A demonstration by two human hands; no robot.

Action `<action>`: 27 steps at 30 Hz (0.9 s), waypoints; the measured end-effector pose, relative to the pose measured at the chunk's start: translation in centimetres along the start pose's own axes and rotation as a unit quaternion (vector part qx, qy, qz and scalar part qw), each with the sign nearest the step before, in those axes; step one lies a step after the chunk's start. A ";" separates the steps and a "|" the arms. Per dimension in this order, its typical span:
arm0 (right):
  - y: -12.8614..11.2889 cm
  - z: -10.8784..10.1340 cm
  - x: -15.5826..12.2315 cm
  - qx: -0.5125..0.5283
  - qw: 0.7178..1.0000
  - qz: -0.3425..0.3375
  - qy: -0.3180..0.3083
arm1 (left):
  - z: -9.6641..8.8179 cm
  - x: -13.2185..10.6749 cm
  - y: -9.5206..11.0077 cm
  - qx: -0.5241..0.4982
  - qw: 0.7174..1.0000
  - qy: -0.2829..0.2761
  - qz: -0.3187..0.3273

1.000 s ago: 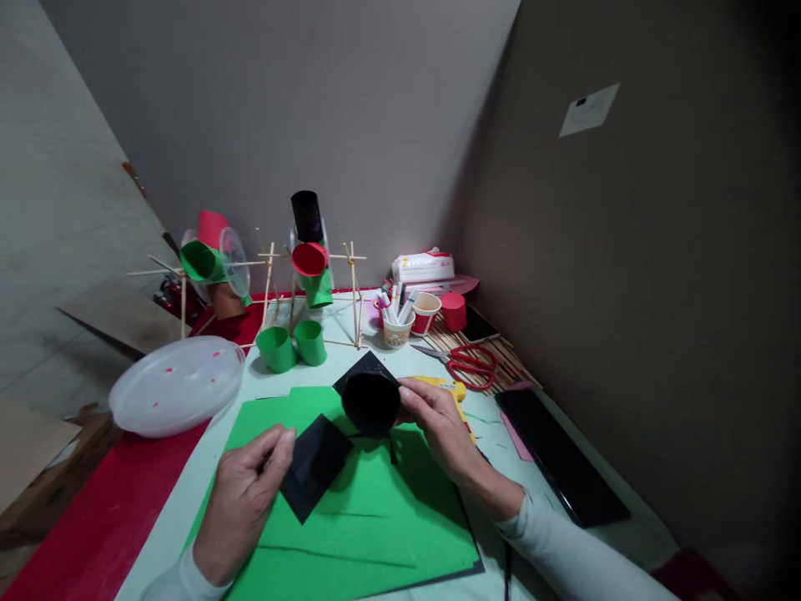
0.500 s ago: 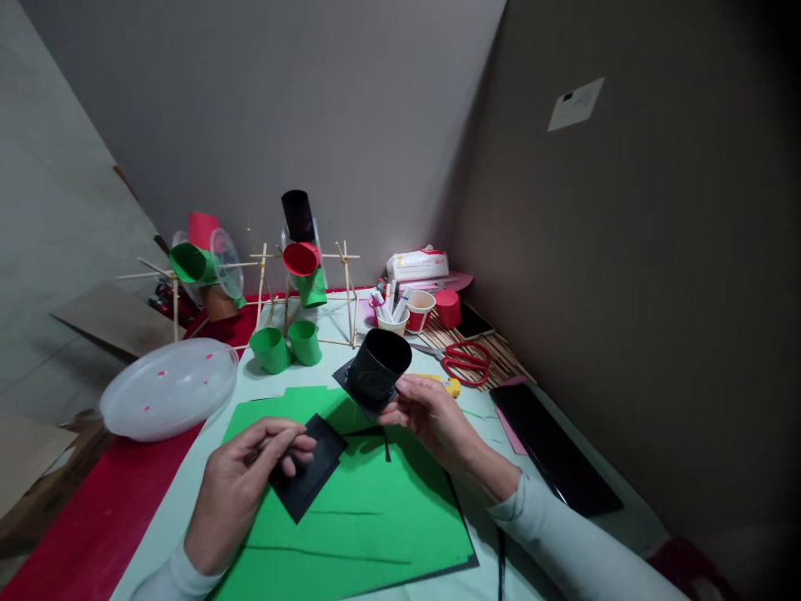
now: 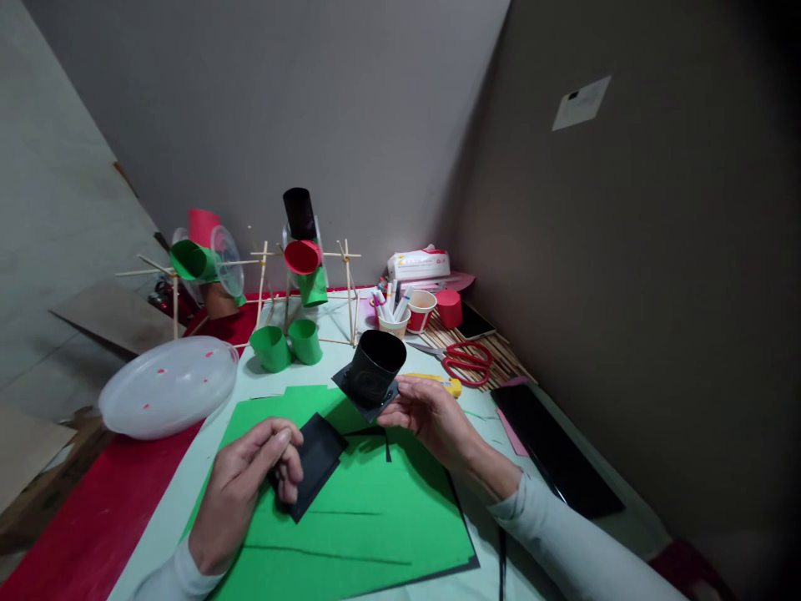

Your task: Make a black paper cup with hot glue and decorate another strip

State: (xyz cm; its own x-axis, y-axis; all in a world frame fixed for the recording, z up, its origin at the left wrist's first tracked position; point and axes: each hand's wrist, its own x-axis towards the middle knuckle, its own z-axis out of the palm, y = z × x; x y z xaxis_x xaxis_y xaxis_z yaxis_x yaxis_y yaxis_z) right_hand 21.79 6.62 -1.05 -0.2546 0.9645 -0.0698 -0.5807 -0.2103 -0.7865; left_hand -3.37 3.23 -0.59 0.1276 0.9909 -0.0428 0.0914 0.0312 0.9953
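My right hand [image 3: 429, 413] pinches the edge of a square black paper base, from which a short black paper tube [image 3: 375, 367] rises. The tube tilts a little, its open end up. To the left, my left hand [image 3: 259, 463] is closed, thumb against forefinger; whatever it pinches, if anything, I cannot make out. Beneath that hand lies a black paper piece [image 3: 319, 459], partly covered by the fingers. It rests on a large green sheet [image 3: 369, 526], beside a thin black offcut [image 3: 388, 444].
Two green paper tubes [image 3: 304, 342] stand behind the sheet. Stick frames carry coloured tubes, including a black one [image 3: 299, 214]. Rightward are red-handled scissors [image 3: 466, 363], a yellow cutter [image 3: 451, 386], a pen cup [image 3: 394, 322] and a glossy black slab [image 3: 556, 451]. A plastic lid [image 3: 168, 388] lies left.
The black tube and its base have shifted slightly left in my right hand. My left hand has drawn a little left, its fingers curling in more and uncovering some of the black paper.
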 end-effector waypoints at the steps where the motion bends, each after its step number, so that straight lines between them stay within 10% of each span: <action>1: -0.1 0.1 0.0 0.000 1.000 0.001 0.000 | 0.0 -0.1 -0.2 -0.001 1.000 0.000 0.000; 27: -0.6 0.2 -0.3 -0.028 0.996 0.090 -0.003 | -3.4 2.8 1.4 0.022 0.991 0.101 0.089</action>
State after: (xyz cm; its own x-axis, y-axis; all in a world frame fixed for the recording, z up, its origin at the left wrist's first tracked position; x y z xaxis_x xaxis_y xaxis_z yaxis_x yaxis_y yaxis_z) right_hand 22.03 6.37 -0.43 -0.3557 0.9109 -0.2092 -0.4812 -0.3704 -0.7945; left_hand -6.22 6.46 0.94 -0.0546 0.9862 0.1563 0.1280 -0.1484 0.9806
